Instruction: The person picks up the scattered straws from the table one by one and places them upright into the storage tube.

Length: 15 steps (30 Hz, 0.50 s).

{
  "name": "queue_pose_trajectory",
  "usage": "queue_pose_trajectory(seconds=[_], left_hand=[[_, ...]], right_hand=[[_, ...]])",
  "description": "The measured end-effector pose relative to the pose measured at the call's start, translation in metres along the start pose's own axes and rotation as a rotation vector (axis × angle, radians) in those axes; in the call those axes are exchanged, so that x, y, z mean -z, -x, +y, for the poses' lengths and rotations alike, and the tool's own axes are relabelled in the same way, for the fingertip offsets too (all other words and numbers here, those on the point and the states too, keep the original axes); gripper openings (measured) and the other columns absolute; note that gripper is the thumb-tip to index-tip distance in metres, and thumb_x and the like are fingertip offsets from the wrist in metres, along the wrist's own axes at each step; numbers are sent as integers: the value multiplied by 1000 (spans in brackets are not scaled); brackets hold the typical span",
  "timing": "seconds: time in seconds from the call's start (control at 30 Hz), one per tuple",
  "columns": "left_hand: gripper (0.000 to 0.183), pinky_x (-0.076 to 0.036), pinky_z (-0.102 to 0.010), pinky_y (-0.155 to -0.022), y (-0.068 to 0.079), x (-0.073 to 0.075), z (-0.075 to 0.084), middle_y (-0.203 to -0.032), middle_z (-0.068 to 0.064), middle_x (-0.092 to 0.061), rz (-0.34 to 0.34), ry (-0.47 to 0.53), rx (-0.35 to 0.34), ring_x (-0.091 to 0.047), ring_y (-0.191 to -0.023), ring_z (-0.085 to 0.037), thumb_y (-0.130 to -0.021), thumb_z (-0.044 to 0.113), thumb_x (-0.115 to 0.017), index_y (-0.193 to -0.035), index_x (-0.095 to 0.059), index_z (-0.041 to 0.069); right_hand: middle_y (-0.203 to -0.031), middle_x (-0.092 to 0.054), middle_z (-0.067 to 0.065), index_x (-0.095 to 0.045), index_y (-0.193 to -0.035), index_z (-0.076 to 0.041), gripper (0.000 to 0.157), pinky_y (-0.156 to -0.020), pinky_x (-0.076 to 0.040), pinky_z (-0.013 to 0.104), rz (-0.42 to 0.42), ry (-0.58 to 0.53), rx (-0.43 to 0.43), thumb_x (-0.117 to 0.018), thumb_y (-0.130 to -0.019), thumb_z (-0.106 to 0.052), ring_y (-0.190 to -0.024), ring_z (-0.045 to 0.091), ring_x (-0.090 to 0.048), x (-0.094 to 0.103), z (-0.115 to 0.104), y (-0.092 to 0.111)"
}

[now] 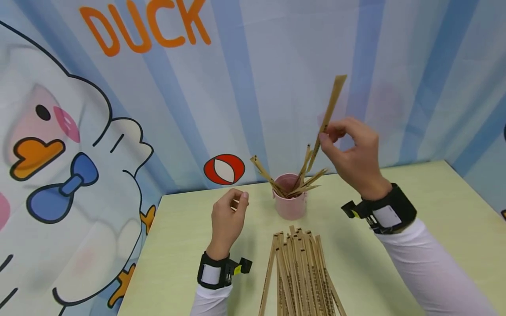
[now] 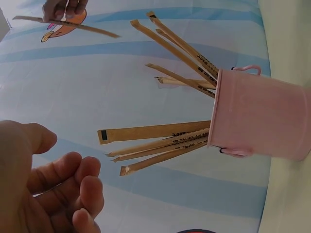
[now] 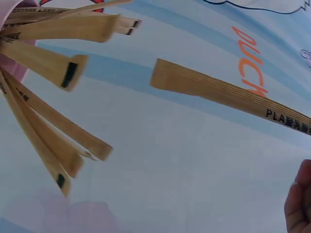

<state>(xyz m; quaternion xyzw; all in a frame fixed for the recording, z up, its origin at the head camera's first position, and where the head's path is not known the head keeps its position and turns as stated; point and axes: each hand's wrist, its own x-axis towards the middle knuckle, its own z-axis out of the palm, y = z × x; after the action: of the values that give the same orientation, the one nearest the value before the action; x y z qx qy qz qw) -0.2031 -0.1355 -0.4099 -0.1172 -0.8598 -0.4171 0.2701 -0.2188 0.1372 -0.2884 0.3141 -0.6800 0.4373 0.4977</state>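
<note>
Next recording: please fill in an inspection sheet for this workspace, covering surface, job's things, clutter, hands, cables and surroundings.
Surface: pale yellow-green table, lower edge out of view.
Job's things: small round pink bucket holding slim brown paper-wrapped sticks that fan outward; a loose pile of similar sticks lies nearer the person; one stick is held in the air.
Clutter: nothing seen.
Hands: right hand pinches the raised stick; left hand holds nothing, fingers loosely bent, beside the bucket. Black wristbands on both wrists.
Cables: nothing seen.
Surroundings: blue-striped backdrop with white cartoon duck and orange "DUCK" lettering.
</note>
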Motion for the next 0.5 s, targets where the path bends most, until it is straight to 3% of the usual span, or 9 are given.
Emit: queue_pose_trajectory(seconds=[0.23,0.5], left_hand=[[39,-47,-30,-56,2,1,-3,-74,3,-64,0,-1,3,-53,-63,-10,-94,44,-46,-83,-65,12],[37,-47,-30,-56,1,2,-4,-74,3,-64,0,-9,-4,-54,-63,-10,-94,42,-47,-83,-65,12]], right_hand=[[-70,-56,9,-65,-86,0,7,-53,-40,32,-70,75,-49,-66,-79,-3,-61,16,-49,-37,55,24],[-76,-57,4,-65,-91,-6,11,-54,-44,34,-228,101,-173,-62,-87,-16,-63,11,-51,-57,82,63]])
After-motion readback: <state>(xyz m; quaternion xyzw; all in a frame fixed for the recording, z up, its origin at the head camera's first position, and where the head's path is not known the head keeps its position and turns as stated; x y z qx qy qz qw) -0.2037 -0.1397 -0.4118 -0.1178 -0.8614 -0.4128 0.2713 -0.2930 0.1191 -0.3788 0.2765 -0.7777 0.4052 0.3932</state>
